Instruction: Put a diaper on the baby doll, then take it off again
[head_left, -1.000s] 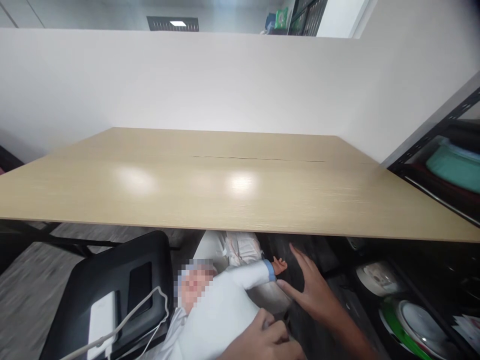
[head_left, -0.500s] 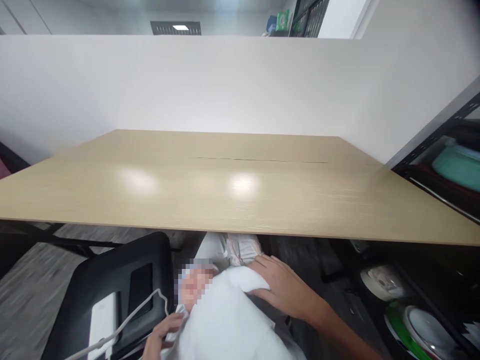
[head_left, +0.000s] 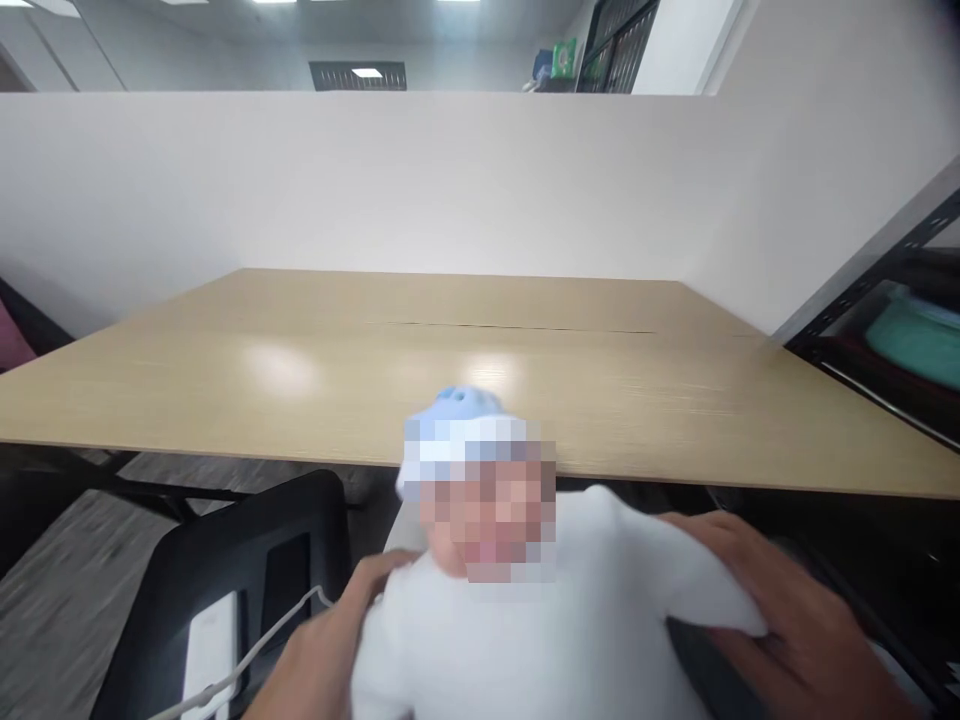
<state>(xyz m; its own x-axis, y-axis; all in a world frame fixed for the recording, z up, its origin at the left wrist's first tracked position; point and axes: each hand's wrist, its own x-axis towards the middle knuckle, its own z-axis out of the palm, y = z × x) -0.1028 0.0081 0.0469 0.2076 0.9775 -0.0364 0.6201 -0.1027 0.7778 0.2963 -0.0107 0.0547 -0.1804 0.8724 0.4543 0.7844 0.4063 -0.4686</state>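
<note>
A pale wooden table [head_left: 300,370] spans the view, two ceiling lights glinting off it.

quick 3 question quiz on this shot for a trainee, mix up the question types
1. True or false: the doll in white clothing is lying flat on the wooden table.
2. Which hand grips the doll's white sleeve at the lower right? A) left hand B) right hand C) neither
3. Fill in: the doll's cap is light ____.

Key
1. False: both hands hold it up in front of the table's near edge.
2. B
3. blue
</note>
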